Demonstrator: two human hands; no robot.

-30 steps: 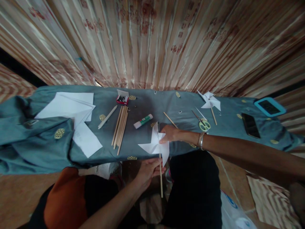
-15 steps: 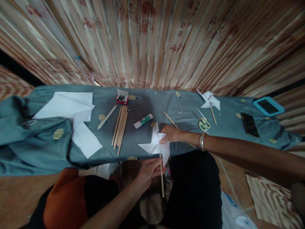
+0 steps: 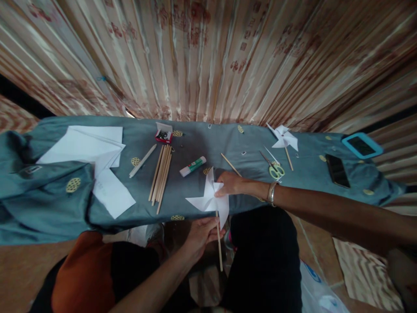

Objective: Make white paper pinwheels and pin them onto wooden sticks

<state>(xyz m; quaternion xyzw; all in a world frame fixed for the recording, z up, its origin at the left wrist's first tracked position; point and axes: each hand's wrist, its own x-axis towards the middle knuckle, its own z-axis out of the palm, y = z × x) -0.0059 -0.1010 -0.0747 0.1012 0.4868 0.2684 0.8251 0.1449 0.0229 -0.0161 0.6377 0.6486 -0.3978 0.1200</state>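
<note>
A white paper pinwheel [image 3: 211, 201] on a thin wooden stick [image 3: 219, 252] is between my two hands, at the near edge of the cloth. Below the paper, my left hand [image 3: 202, 234] closes its fingers round the stick. My right hand [image 3: 230, 183] comes in from the right and pinches the paper near the pinwheel's middle. Its thumb lies across the paper; the fingertips behind are hidden. One loose stick [image 3: 230, 164] lies just beyond my right hand, and a glue stick [image 3: 193, 166] lies beyond the pinwheel to the left.
On the grey-green cloth [image 3: 195, 143] lie several wooden sticks [image 3: 160, 178], a white pen-like stick [image 3: 142, 161], a red box [image 3: 163, 135] of small pins and white paper sheets [image 3: 87, 141]. To the right are a finished pinwheel [image 3: 282, 136], scissors [image 3: 276, 171], a phone [image 3: 337, 170] and a blue-framed device [image 3: 362, 145].
The whole view has shifted slightly, so things appear a little further left. Both hands keep their hold on the pinwheel, with no clear movement relative to it.
</note>
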